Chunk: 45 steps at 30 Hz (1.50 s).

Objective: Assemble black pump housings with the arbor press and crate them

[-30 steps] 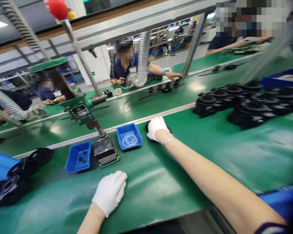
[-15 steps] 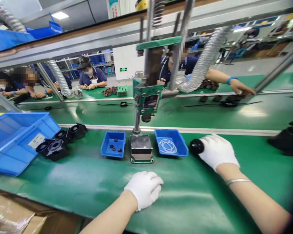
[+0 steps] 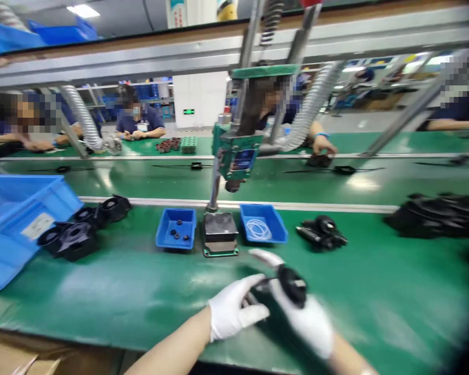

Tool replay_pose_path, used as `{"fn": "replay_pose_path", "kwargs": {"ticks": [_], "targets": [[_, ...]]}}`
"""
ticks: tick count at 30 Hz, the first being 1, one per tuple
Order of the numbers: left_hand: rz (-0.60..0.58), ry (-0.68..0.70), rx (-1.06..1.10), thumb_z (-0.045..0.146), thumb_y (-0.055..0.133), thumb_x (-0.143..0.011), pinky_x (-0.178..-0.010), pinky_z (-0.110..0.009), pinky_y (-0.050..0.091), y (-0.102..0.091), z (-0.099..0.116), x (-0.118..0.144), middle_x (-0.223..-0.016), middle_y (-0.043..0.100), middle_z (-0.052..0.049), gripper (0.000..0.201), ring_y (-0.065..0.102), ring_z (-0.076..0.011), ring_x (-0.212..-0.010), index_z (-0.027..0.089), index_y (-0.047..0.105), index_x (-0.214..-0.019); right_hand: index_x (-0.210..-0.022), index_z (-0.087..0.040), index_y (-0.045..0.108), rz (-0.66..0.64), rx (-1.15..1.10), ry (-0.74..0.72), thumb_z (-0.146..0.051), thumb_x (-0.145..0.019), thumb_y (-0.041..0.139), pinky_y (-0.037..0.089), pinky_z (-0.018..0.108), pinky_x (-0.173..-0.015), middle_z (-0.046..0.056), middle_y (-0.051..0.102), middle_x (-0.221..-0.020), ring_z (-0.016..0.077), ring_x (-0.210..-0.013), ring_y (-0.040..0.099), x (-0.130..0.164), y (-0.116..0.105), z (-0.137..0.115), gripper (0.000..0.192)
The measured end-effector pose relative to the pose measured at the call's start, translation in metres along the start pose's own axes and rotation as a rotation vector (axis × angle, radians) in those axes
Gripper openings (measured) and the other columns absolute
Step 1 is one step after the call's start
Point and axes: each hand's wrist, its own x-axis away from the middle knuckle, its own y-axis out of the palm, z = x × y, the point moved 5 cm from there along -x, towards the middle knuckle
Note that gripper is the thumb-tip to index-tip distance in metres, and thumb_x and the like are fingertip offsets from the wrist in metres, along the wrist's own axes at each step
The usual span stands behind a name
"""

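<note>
My right hand (image 3: 310, 317), in a white glove and smeared by motion, holds a black part with a round disc-shaped end (image 3: 293, 285) above the green bench. My left hand (image 3: 234, 307), also gloved in white, is closed around the narrower left end of this part, thumb below and fingers above. The exact kind of part is blurred. Behind my hands stands a small green press with a dark metal block (image 3: 221, 226) at its base. Several similar black parts (image 3: 322, 233) lie in a pile to the right.
A blue bin (image 3: 175, 244) with small black rings stands left of the press. Another blue bin (image 3: 275, 219) holds white tubing. At far left are a large blue crate (image 3: 8, 224) and black housings (image 3: 78, 240). More black pieces (image 3: 441, 216) lie right. Co-workers sit across the line.
My right hand has come from the pile toward my left hand, bringing the black part. My left hand has gone from resting on the bench to gripping the part's end.
</note>
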Motion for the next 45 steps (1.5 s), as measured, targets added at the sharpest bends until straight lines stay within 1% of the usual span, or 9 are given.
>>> {"fn": "replay_pose_path", "kwargs": {"ticks": [1,3,5,9,13,18,25,38,45], "targets": [[-0.006,-0.023,0.136,0.044,0.061,-0.086,-0.09,-0.036,0.053,0.003,0.001,0.001,-0.121,0.065,-0.01,0.058,0.065,-0.0218,-0.1,0.019,0.047,-0.136,-0.137,-0.027,0.05,-0.071,-0.048,-0.003,-0.042,-0.09,0.055,0.041,0.043,-0.111,0.009,0.053,-0.14,0.0249,-0.127,0.053,0.013,0.02,-0.003,0.05],[0.015,-0.058,0.269,0.043,0.063,-0.085,-0.105,-0.039,0.044,0.005,-0.001,0.003,-0.126,0.063,-0.01,0.047,0.059,-0.0252,-0.117,0.017,0.055,-0.124,-0.139,-0.025,0.047,-0.079,-0.133,0.025,-0.038,-0.09,0.055,0.031,0.044,-0.117,0.01,0.047,-0.145,0.0245,-0.136,0.044,0.025,0.046,-0.002,0.051],[0.013,-0.122,0.317,0.043,0.06,-0.086,-0.108,-0.041,0.041,0.004,-0.008,0.003,-0.13,0.061,-0.01,0.045,0.057,-0.0261,-0.121,0.018,0.053,-0.123,-0.142,-0.022,0.043,-0.139,-0.201,0.078,-0.034,-0.084,0.061,0.036,0.043,-0.115,0.011,0.05,-0.143,0.0251,-0.13,0.049,0.026,0.055,0.005,0.061],[0.054,-0.149,0.156,0.045,0.05,-0.092,-0.109,-0.039,0.039,-0.01,-0.016,0.004,-0.135,0.058,-0.01,0.043,0.053,-0.0258,-0.126,0.019,0.049,-0.126,-0.146,-0.024,0.037,-0.341,-0.177,0.157,-0.025,-0.067,0.075,0.042,0.046,-0.108,0.01,0.056,-0.136,0.0277,-0.117,0.059,0.019,0.035,0.019,0.088],[0.06,-0.173,-0.142,0.044,0.043,-0.095,-0.105,-0.04,0.041,-0.019,-0.013,0.007,-0.129,0.061,-0.01,0.038,0.055,-0.0247,-0.121,0.021,0.049,-0.124,-0.149,-0.023,0.031,-0.25,-0.503,0.111,-0.034,-0.08,0.067,0.033,0.05,-0.113,0.013,0.04,-0.151,0.0276,-0.132,0.047,0.018,0.005,0.026,0.079],[0.034,-0.207,-0.284,0.04,0.051,-0.091,-0.092,-0.038,0.048,-0.018,-0.011,0.006,-0.113,0.067,-0.006,0.031,0.062,-0.0235,-0.102,0.023,0.056,-0.116,-0.145,-0.027,0.038,-0.229,-0.76,0.092,-0.04,-0.084,0.068,0.02,0.048,-0.12,0.01,0.039,-0.152,0.0252,-0.142,0.035,0.026,0.014,0.02,0.069],[0.032,-0.22,-0.332,0.036,0.053,-0.09,-0.092,-0.037,0.047,-0.018,-0.01,0.005,-0.116,0.067,-0.004,0.031,0.061,-0.0235,-0.105,0.024,0.057,-0.118,-0.142,-0.029,0.043,-0.222,-0.751,0.151,-0.032,-0.086,0.067,0.02,0.047,-0.12,0.008,0.043,-0.15,0.0247,-0.141,0.036,0.033,0.026,0.025,0.061],[0.035,-0.27,-0.252,0.037,0.053,-0.09,-0.094,-0.038,0.046,-0.019,-0.01,0.005,-0.118,0.066,-0.005,0.031,0.061,-0.0241,-0.108,0.024,0.056,-0.118,-0.146,-0.027,0.039,-0.244,-0.404,0.236,-0.036,-0.093,0.056,0.024,0.049,-0.119,0.008,0.045,-0.149,0.0255,-0.138,0.041,0.04,0.02,0.033,0.056],[0.049,-0.259,-0.193,0.038,0.052,-0.091,-0.093,-0.036,0.047,-0.021,-0.01,0.006,-0.114,0.067,-0.004,0.029,0.061,-0.0231,-0.106,0.024,0.056,-0.116,-0.144,-0.027,0.041,-0.232,-0.36,0.242,-0.034,-0.094,0.055,0.03,0.048,-0.117,0.008,0.047,-0.146,0.0253,-0.135,0.044,0.036,0.02,0.029,0.053]]}}
